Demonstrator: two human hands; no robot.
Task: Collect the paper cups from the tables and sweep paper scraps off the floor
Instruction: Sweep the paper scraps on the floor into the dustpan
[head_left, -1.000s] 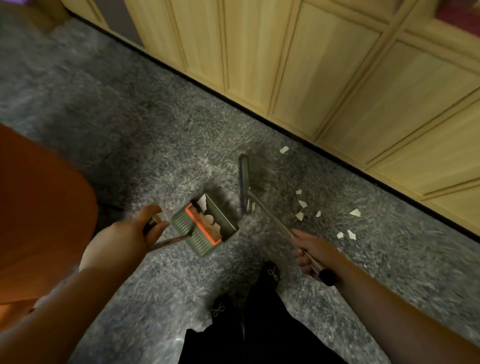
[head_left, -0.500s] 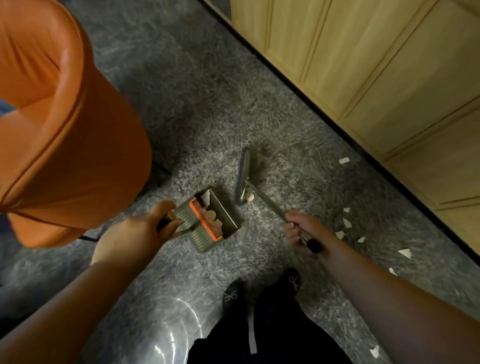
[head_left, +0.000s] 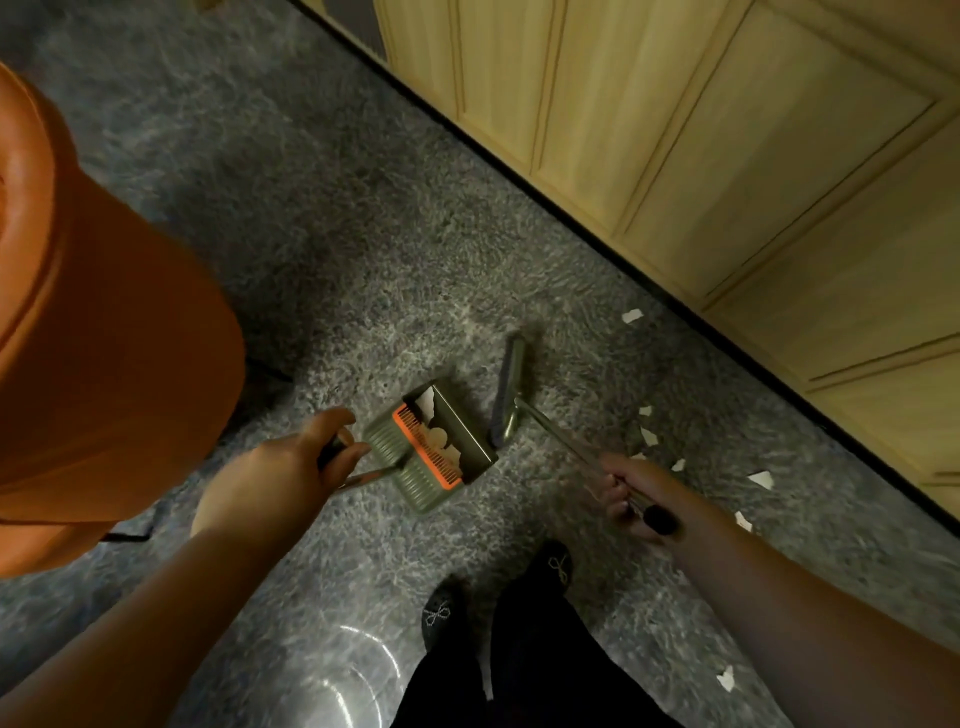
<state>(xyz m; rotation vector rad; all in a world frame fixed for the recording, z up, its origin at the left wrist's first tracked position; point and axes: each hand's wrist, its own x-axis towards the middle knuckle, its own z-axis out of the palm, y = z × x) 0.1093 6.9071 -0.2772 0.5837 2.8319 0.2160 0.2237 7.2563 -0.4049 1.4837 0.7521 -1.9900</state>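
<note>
Grey speckled carpet (head_left: 363, 270) fills the middle of the frame, bounded along the upper right by a dark baseboard under pale wooden cabinet panels (head_left: 727, 156) and crowded at the left edge by a rounded orange chair (head_left: 114, 364); open floor runs between them toward the upper left. At centre, the left hand (head_left: 291, 467) curls round the dark handle of an olive-green metal dustpan with an orange comb strip (head_left: 441, 447), which sits on the carpet and already holds a few white scraps. Just right of the pan, the right hand (head_left: 631, 491) grips the slim metal handle of an olive-green broom (head_left: 511, 395), its head resting on the carpet beside the pan's mouth. White torn paper scraps (head_left: 649, 441) lie scattered right of centre between the broom handle and the baseboard, with others nearer the lower right. Black shoes (head_left: 441, 613) stand at lower centre.
</note>
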